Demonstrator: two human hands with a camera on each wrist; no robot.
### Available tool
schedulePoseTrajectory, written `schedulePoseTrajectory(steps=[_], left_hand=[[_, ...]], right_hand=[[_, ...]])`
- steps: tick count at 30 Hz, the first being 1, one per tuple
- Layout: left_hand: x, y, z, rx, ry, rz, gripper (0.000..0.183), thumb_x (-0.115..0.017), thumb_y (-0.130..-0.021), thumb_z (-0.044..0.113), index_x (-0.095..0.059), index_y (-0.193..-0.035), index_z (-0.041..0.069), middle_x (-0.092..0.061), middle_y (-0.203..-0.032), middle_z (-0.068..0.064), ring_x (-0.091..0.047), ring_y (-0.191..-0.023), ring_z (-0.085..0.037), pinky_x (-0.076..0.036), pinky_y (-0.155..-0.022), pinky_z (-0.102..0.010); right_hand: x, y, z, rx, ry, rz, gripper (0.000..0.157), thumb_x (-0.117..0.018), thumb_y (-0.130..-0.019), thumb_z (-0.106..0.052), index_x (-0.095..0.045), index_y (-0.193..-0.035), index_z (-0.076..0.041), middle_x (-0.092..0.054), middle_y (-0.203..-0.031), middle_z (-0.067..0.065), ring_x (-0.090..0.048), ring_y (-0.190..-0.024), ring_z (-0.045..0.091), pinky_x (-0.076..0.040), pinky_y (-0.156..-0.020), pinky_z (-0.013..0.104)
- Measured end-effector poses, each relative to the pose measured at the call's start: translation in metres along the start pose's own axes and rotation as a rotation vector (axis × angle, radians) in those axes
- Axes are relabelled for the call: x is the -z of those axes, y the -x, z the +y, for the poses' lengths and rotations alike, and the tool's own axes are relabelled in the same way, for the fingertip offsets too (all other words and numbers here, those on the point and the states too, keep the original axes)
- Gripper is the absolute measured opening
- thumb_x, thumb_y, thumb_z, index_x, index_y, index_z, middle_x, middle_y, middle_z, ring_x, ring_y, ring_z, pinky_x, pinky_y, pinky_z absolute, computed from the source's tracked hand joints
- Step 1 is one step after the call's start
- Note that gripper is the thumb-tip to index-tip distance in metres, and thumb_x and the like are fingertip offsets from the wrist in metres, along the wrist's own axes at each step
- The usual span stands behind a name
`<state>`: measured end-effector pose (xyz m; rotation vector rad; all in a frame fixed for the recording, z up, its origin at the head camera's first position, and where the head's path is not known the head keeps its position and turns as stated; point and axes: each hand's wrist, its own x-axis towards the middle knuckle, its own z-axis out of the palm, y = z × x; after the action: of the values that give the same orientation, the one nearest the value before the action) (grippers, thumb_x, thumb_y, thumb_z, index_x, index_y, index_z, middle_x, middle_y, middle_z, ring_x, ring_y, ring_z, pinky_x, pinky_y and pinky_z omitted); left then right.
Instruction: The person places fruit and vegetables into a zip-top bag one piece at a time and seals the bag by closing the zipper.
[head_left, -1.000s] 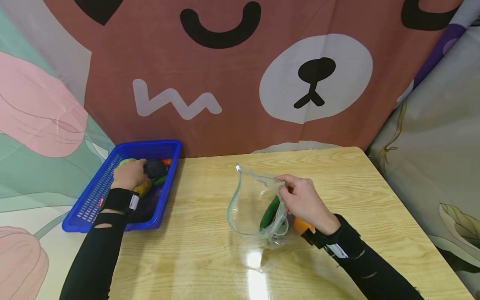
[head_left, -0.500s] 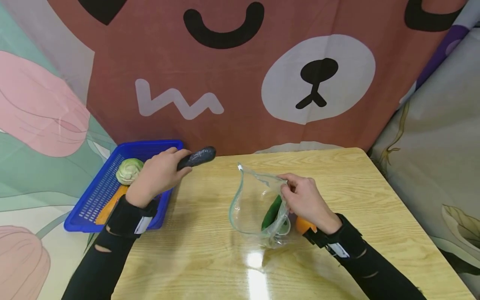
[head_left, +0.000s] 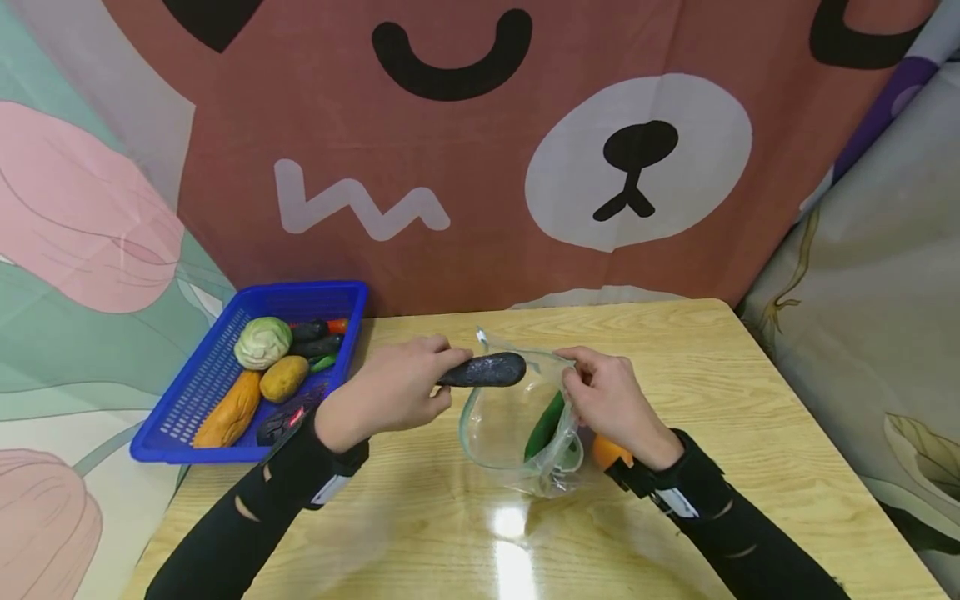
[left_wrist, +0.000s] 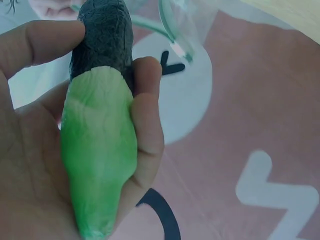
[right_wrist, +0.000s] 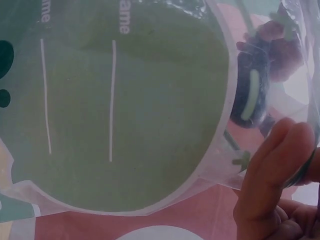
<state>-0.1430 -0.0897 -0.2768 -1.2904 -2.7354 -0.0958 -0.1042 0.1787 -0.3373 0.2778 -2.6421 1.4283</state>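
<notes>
My left hand (head_left: 397, 387) holds an eggplant (head_left: 487, 371) by one end. Its dark body points right, over the open mouth of a clear zip bag (head_left: 471, 412). Up close in the left wrist view, the bright green end of the eggplant (left_wrist: 100, 145) lies between thumb and fingers. With thumb and fingers my right hand (head_left: 617, 408) pinches the bag's rim on its right side. A long green cucumber (head_left: 543, 427) leans inside the bag. Something round and orange (head_left: 609, 452) shows below the right wrist; whether it is in the bag or beside it I cannot tell.
A blue plastic basket (head_left: 172, 454) stands on the table's left. In it lie a cabbage (head_left: 263, 342), a potato-like vegetable (head_left: 284, 378), a long orange vegetable (head_left: 230, 410) and several dark ones. A bear-print cloth (head_left: 480, 150) hangs behind the wooden table (head_left: 420, 517).
My left hand has come out of the basket with the eggplant and moved right, to the bag's mouth. The right hand keeps its pinch on the bag and has barely moved.
</notes>
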Motion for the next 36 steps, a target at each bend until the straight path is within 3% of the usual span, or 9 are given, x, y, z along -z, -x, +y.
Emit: schedulePoseTrajectory(steps=[4,11,18,23,31,36], left_hand=[[-0.007,-0.009,0.011,-0.026,-0.025,-0.037,0.041,-0.065,-0.081,0.02,-0.063,-0.121,0.017,-0.058,-0.092,0.0,-0.05,-0.068,-0.012,-0.04,-0.052,-0.027],[-0.019,-0.021,0.028,-0.079,-0.051,-0.075,0.035,-0.061,-0.081,0.014,-0.065,-0.116,0.014,-0.059,-0.089,-0.002,-0.057,-0.073,-0.016,-0.047,-0.055,-0.03],[-0.024,-0.03,0.038,-0.128,-0.03,-0.109,0.017,-0.07,-0.084,0.014,-0.065,-0.1,0.013,-0.057,-0.082,-0.001,-0.057,-0.07,-0.015,-0.049,-0.058,-0.03],[-0.034,-0.039,0.043,-0.136,-0.037,-0.129,0.021,-0.072,-0.085,0.021,-0.066,-0.104,0.015,-0.058,-0.083,0.0,-0.058,-0.07,-0.014,-0.049,-0.061,-0.028],[-0.052,-0.058,0.052,-0.127,-0.075,-0.127,0.02,-0.067,-0.089,0.024,-0.067,-0.108,0.016,-0.06,-0.097,-0.007,-0.06,-0.069,-0.015,-0.049,-0.056,-0.027],[-0.064,-0.07,0.052,-0.091,-0.067,-0.195,0.037,-0.064,-0.087,0.015,-0.061,-0.123,0.012,-0.056,-0.12,-0.016,-0.061,-0.072,-0.018,-0.051,-0.059,-0.029]], right_hand=[[0.0,0.001,0.0,0.001,0.006,0.003,0.029,-0.049,-0.095,-0.007,-0.061,-0.122,-0.004,-0.053,-0.061,0.004,-0.049,-0.04,0.019,-0.042,-0.037,0.029],[0.0,0.002,-0.001,0.016,0.008,-0.005,0.029,-0.048,-0.095,-0.006,-0.06,-0.122,-0.004,-0.053,-0.06,0.004,-0.048,-0.039,0.019,-0.041,-0.037,0.03],[0.001,0.002,-0.002,0.032,0.009,-0.002,0.029,-0.048,-0.096,-0.008,-0.06,-0.122,-0.004,-0.053,-0.058,0.003,-0.047,-0.039,0.019,-0.041,-0.037,0.03],[0.001,0.003,-0.004,0.038,0.013,-0.003,0.029,-0.049,-0.096,-0.007,-0.06,-0.122,-0.004,-0.052,-0.058,0.003,-0.048,-0.039,0.018,-0.041,-0.037,0.03],[-0.001,0.003,-0.008,0.048,-0.006,-0.018,0.029,-0.049,-0.095,-0.006,-0.06,-0.122,-0.005,-0.053,-0.06,0.003,-0.048,-0.04,0.018,-0.04,-0.037,0.03],[-0.002,0.003,-0.008,0.056,0.012,-0.014,0.029,-0.049,-0.095,-0.007,-0.06,-0.122,-0.005,-0.054,-0.061,0.002,-0.049,-0.04,0.017,-0.039,-0.037,0.029]])
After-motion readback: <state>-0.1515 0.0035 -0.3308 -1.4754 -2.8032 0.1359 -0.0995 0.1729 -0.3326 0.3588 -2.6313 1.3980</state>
